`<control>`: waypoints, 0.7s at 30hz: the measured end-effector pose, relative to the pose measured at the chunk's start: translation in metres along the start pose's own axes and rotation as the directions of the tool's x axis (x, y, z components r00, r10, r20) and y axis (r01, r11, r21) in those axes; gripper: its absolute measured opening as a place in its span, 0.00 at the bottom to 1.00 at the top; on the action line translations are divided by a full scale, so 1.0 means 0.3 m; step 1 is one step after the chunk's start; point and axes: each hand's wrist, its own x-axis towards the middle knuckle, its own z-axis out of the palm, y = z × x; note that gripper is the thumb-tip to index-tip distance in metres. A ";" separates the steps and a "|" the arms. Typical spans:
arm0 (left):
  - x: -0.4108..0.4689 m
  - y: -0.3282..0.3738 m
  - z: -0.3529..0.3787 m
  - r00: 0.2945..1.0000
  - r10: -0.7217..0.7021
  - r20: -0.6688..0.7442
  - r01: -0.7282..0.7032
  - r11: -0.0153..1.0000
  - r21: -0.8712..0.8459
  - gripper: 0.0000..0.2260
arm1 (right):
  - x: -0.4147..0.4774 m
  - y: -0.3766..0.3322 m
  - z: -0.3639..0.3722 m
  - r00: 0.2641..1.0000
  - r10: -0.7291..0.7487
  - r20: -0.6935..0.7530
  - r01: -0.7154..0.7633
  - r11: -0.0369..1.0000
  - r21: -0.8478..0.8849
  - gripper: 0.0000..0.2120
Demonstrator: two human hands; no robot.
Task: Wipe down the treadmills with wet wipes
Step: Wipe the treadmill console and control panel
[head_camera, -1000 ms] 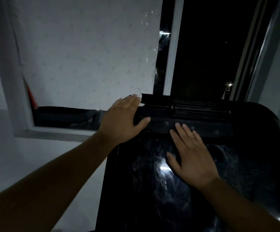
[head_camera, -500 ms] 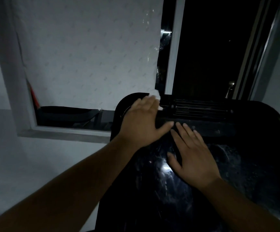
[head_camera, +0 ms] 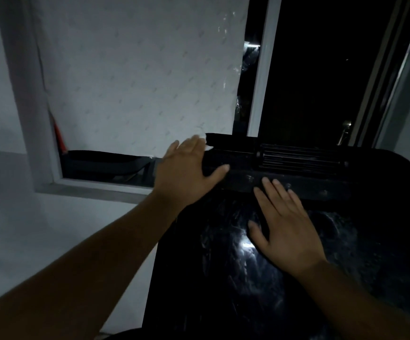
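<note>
Head view: treadmill top bar (head_camera: 317,182) lengthwise left-right

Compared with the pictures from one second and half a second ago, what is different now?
The left hand, pressing the wet wipe on the top edge of the treadmill console, slid right along that edge and then back left to the corner. Nothing was taken hold of or let go. The right hand stayed flat on the console, in the same place.

L hand (head_camera: 186,170) flat, fingers (head_camera: 194,143) straight — R hand (head_camera: 285,231) flat, splayed.
</note>
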 end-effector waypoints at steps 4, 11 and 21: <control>0.004 0.130 0.035 0.993 0.111 0.026 -0.109 0.991 -0.083 0.38 | -0.003 0.001 -0.001 1.000 -0.005 0.002 0.005 1.000 0.011 0.33; 0.048 0.076 0.012 0.999 -0.013 -0.030 0.012 0.999 -0.032 0.37 | -0.002 0.000 0.001 1.000 -0.009 -0.005 0.009 1.000 0.009 0.33; 0.015 -0.015 0.013 0.995 -0.098 0.017 0.099 0.991 -0.089 0.37 | 0.000 -0.003 0.003 1.000 -0.001 -0.011 0.001 1.000 -0.006 0.33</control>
